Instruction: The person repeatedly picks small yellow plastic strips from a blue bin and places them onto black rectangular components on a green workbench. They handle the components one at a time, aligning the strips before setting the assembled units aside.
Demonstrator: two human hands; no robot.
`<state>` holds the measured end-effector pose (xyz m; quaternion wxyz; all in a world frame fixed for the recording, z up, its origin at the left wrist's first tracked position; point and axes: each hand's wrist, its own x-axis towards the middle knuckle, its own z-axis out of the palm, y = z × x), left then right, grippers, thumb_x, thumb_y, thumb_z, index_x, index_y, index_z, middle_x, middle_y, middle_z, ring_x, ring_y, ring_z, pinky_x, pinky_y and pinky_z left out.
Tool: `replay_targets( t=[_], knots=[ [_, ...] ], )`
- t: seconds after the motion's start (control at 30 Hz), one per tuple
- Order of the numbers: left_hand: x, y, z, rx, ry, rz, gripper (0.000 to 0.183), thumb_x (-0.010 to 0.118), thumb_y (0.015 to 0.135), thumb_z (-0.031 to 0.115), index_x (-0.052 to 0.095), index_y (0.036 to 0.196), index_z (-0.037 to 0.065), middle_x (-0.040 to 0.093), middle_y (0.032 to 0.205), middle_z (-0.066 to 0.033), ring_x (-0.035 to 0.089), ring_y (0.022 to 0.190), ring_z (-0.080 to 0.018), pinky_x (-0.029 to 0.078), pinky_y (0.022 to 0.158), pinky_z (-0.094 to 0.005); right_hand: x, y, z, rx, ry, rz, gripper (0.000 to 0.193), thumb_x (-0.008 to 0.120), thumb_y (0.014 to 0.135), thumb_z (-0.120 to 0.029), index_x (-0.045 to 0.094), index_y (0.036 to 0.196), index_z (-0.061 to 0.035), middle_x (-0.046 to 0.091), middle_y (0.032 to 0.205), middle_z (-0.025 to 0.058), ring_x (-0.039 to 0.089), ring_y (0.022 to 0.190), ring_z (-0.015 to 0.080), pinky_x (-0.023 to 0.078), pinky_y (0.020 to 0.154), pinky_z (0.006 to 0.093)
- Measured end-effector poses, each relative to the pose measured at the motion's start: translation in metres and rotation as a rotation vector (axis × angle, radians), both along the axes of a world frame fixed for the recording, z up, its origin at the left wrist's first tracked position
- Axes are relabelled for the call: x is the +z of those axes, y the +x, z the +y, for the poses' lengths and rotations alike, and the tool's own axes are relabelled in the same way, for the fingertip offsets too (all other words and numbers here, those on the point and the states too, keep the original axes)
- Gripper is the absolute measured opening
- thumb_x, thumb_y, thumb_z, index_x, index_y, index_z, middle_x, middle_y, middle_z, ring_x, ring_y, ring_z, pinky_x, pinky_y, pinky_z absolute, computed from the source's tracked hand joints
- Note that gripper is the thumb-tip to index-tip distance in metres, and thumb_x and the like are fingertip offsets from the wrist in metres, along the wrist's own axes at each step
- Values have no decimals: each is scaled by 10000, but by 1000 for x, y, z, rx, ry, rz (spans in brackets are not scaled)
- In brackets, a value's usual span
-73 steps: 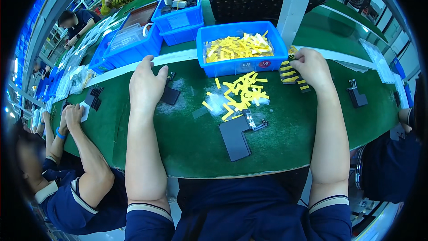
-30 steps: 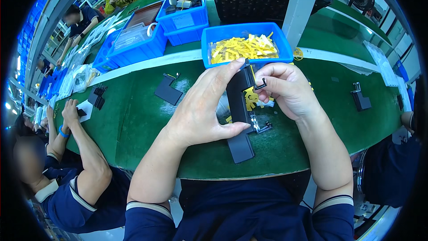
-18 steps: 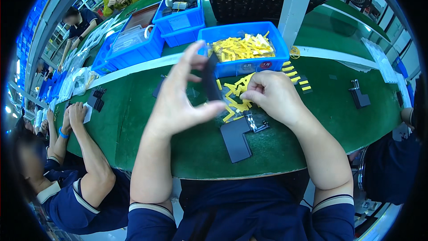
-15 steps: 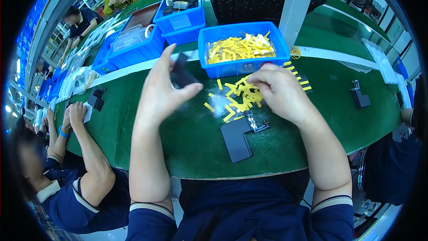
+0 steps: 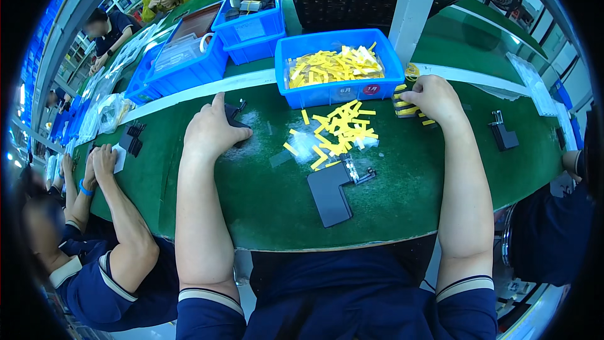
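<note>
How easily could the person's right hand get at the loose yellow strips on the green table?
Yes, fairly easily, it seems: the right hand is off to the right of the loose yellow strips, nothing tall stands between, and the blue bin sits behind the pile, not over it.

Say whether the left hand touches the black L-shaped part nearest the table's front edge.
Apart: the head view shows green table between the left hand and the black L-shaped part.

green tabletop (image 5: 270, 220), loose pile of yellow strips (image 5: 343, 131), black l-shaped parts (image 5: 328, 196), blue bin (image 5: 308, 97)
</note>
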<state>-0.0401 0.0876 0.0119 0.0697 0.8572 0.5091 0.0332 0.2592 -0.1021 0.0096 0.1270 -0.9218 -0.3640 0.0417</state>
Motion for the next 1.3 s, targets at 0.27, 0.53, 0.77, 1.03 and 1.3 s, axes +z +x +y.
replay_targets(
  t=[0.27, 0.53, 0.77, 1.03, 1.3],
  knots=[
    [6, 17, -21, -57, 212, -523, 565, 739, 722, 251, 549, 1209, 38, 644, 981, -147, 632, 895, -242, 494, 801, -352, -4, 12, -2, -34, 203, 90, 186, 731, 704, -203, 686, 730, -24, 658, 744, 136, 643, 712, 235, 496, 673, 364],
    [3, 39, -70, -721, 321, -855, 263, 692, 716, 26, 640, 974, 23, 630, 806, -94, 625, 726, -198, 500, 680, -303, 18, -66, -1, 478, 835, 39, 97, 700, 726, -117, 680, 734, -22, 630, 736, 103, 609, 659, 228, 485, 614, 327],
    [1, 41, -74, -764, 296, -758, 158, 691, 703, -1, 634, 850, 20, 625, 782, -97, 617, 714, -240, 491, 645, -317, 13, -94, -2, 824, 726, -158, 55, 678, 691, -69, 636, 718, -45, 580, 734, 73, 584, 732, 263, 474, 683, 377],
    [-1, 43, -74, -721, 196, -777, 100, 675, 733, -1, 641, 823, 24, 626, 768, -84, 619, 695, -199, 487, 613, -286, 11, -92, -5, 793, 524, -170, 38, 678, 688, -64, 653, 698, -38, 566, 711, 84, 584, 711, 271, 478, 657, 378],
    [-8, 42, -72, -361, -814, -1077, 111, 663, 822, 74, 596, 893, 21, 631, 788, -41, 597, 699, -104, 474, 611, -235, 10, -98, 2, 415, 925, 527, 181, 743, 752, -154, 653, 814, -9, 619, 761, 50, 577, 663, 120, 469, 621, 255]
  ],
)
